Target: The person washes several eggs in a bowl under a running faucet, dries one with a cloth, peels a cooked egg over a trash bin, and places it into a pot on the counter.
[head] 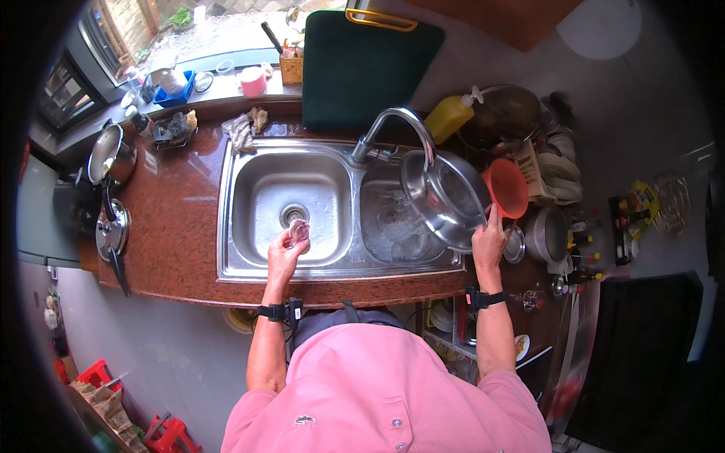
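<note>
My left hand [285, 252] is over the left sink basin [272, 192], near its drain [294, 215]. Between its thumb and fingers is a small pinkish, wet-looking piece [299, 231], too small to name. My right hand [489, 243] grips the rim of a wide stainless steel bowl [433, 198]. The bowl is tilted on its side over the right sink basin [379, 226], where splashing water shows. A red plastic bowl or scoop [506, 187] lies right beside the right hand's fingertips. Above the steel bowl arches the chrome faucet [405, 113].
Behind the sink stand a dark green cutting board [362, 73] and a yellow pump bottle [450, 120]. Stacked plates [558, 172] and a metal pot [546, 233] are at the right. On the left are a pot [113, 153], its lid [111, 229] and rags [241, 131].
</note>
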A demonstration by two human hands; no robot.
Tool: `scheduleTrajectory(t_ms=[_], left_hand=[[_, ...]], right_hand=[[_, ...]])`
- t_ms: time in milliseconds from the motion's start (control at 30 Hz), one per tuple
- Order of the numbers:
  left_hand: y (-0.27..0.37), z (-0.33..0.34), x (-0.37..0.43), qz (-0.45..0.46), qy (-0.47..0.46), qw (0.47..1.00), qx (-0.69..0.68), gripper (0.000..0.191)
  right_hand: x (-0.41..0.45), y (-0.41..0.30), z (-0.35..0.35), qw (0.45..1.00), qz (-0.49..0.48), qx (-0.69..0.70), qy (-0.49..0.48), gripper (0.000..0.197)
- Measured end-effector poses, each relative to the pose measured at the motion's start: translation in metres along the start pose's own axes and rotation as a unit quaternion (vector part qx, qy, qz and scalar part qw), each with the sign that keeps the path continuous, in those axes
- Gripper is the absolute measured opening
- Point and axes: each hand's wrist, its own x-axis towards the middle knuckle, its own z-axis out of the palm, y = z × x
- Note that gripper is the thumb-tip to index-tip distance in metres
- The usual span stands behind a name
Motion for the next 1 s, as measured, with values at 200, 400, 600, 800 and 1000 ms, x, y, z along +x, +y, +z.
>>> scheduleTrajectory(t_ms=[200,400,600,800,1000], left_hand=[[0.008,0.007,0.000,0.009,-0.015,1.000,0.014,0.031],[0.014,0.005,-0.006,0.002,-0.041,0.999,-0.018,0.035],[0.011,-0.002,-0.015,0.001,-0.013,0.999,-0.036,0.033],[0.013,-0.004,-0.029,0.000,0.014,1.000,-0.011,0.031],[0.019,0.000,-0.051,0.022,0.025,0.999,-0.033,0.034]], right_hand=[[-0.001,0.005,0.000,0.990,-0.093,-0.033,0.105,0.056],[-0.010,0.012,0.008,0.994,0.017,0.034,0.099,0.050],[-0.046,0.023,0.066,0.889,0.379,0.250,-0.056,0.028],[-0.075,0.019,0.143,0.686,0.527,0.483,-0.136,0.047],[-0.080,0.015,0.169,0.584,0.581,0.545,-0.157,0.051]])
